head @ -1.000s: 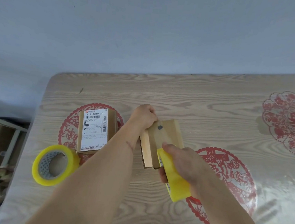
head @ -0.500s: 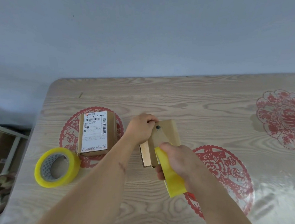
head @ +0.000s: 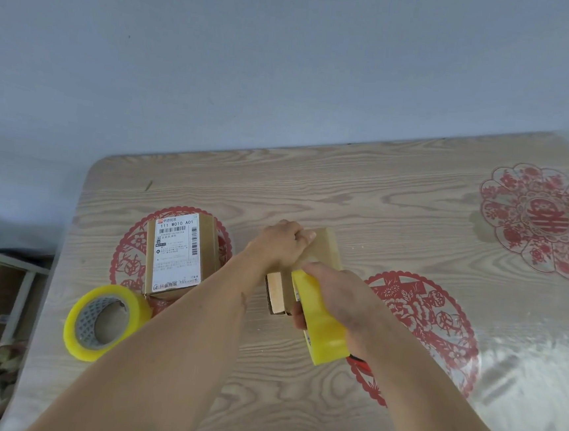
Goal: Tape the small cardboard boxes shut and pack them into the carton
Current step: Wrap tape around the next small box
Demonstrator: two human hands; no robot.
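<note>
The left hand (head: pixel 280 246) grips the far end of a small cardboard box (head: pixel 320 256) at the middle of the table (head: pixel 347 193). The right hand (head: pixel 341 299) clutches a yellow tape roll (head: pixel 321 328) against the box's near end. Left of them stand 1 labelled box (head: pixel 178 254) and a spare tape roll (head: pixel 105 321).

Both bare forearms reach forward and meet at the middle, where the left hand (head: pixel 282 244) curls its fingers over the far top edge of what it holds and the right hand (head: pixel 336 297) grips from above.
</note>
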